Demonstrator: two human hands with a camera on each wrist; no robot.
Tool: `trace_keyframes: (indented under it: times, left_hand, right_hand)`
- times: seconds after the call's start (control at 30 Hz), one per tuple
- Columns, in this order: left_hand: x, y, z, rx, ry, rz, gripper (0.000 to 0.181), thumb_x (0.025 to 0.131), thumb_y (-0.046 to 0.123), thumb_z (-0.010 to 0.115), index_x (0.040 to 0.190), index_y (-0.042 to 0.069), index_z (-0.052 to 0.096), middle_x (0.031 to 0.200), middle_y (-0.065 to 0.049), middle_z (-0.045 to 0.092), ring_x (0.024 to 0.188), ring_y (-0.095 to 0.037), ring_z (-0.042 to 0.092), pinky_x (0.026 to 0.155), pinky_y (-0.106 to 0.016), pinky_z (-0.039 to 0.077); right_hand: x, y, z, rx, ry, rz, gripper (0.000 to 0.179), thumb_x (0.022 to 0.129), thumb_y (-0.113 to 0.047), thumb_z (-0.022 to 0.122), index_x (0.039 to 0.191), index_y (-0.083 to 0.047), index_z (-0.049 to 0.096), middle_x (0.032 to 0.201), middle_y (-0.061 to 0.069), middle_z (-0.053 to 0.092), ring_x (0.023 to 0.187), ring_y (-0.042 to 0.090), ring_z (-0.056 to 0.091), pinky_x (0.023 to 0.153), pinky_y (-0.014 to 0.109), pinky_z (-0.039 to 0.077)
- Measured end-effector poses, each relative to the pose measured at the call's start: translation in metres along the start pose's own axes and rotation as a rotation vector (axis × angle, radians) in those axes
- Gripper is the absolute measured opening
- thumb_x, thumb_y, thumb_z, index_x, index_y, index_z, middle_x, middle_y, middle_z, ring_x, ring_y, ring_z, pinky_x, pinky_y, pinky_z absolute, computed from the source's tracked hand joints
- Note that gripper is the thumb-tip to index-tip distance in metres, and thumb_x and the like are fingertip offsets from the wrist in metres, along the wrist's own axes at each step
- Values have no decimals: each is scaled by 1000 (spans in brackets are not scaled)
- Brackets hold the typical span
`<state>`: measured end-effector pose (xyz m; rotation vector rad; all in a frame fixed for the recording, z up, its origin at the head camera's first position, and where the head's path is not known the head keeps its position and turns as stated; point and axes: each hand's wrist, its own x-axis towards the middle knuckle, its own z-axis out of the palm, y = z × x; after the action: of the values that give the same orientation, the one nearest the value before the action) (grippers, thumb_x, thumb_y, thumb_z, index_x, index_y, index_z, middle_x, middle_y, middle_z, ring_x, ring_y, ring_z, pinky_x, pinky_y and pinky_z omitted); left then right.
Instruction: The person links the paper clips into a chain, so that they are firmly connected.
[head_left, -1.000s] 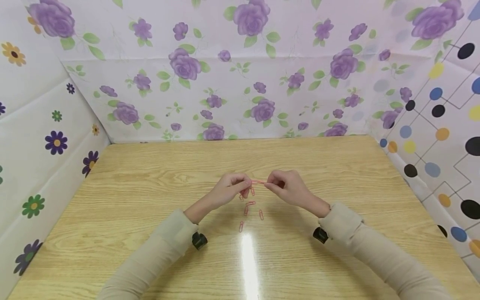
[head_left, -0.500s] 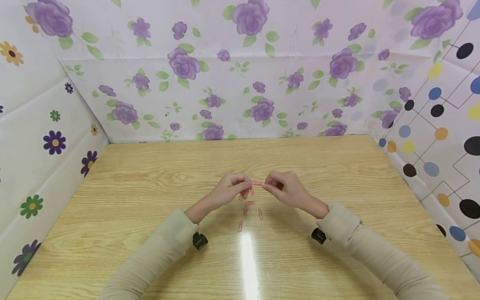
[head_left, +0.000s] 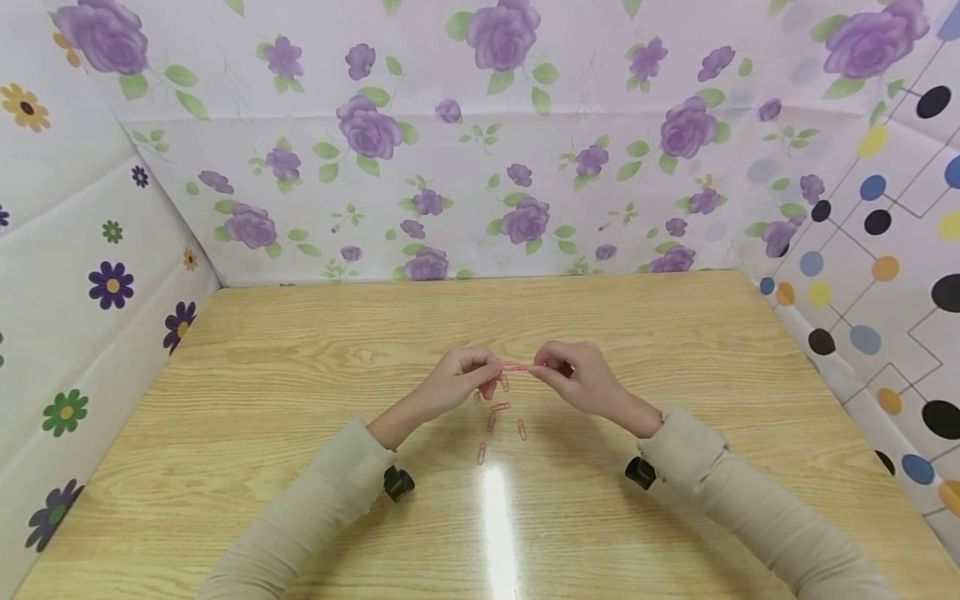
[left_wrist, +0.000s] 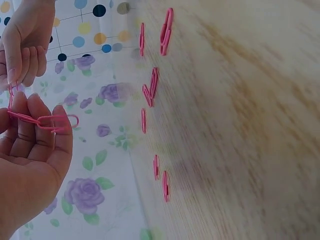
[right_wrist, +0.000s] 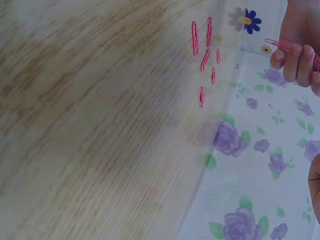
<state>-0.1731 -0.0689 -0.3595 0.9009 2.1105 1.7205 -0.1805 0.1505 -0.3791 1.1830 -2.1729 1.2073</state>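
Observation:
In the head view, my left hand [head_left: 457, 382] and right hand [head_left: 583, 380] face each other over the middle of the table. Between their fingertips stretches a pink paper clip [head_left: 515, 367], pinched at its left end by the left hand and at its right end by the right. The left wrist view shows more linked paper clips [left_wrist: 46, 121] lying across the curled left fingers. One clip's end [right_wrist: 274, 43] sticks out past the left hand in the right wrist view, where the right hand [right_wrist: 315, 187] is mostly cut off by the edge.
Several loose pink paper clips [head_left: 522, 429] lie scattered on the wooden table [head_left: 315, 333] below the hands. A flowered cloth [head_left: 450, 192] hangs behind the table, with patterned cloths at both sides. Light reflects off the table near the front.
The right hand has shifted very slightly toward the left hand and back out. Clips hanging under the left hand have moved a little left. The loose clips lie as before.

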Motion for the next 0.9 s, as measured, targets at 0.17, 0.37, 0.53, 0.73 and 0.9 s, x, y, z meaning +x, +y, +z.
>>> trace_keyframes:
  times: [0.17,0.37,0.53,0.73,0.9]
  left_hand:
    - [-1,-1,0,11,10,-16,22,95,2,43,81,-7,57,68,-28,49,61,-34,46,56,-26,39]
    - [-2,1,-1,0,1,-35,18,94,1,45,90,-9,60,70,-25,52,62,-22,50,56,-26,40]
    - [-2,3,-1,14,-30,-29,23,93,1,48,112,-8,55,63,-24,51,54,-19,47,47,-21,30]
    - [-1,4,3,82,5,7,17,91,4,53,104,-4,59,50,-10,45,43,-11,38,41,-20,27]
    - [0,5,5,177,48,65,10,89,2,56,95,-4,62,45,4,37,39,-5,33,39,-19,26]
  right_hand:
    - [7,-19,-8,11,15,6,20,69,19,65,72,0,58,50,3,43,43,7,31,39,24,28]
    - [14,-34,-13,26,8,20,19,69,19,65,72,1,58,51,4,44,44,7,32,40,24,29]
    - [17,-37,-13,46,-13,17,20,69,20,64,72,2,58,51,5,44,43,9,32,40,24,29]
    - [19,-38,-11,62,-28,19,19,70,20,64,71,2,58,50,5,44,43,7,31,40,22,28]
    - [18,-37,-9,70,-48,34,17,72,18,63,70,2,58,49,4,44,43,7,30,40,21,27]
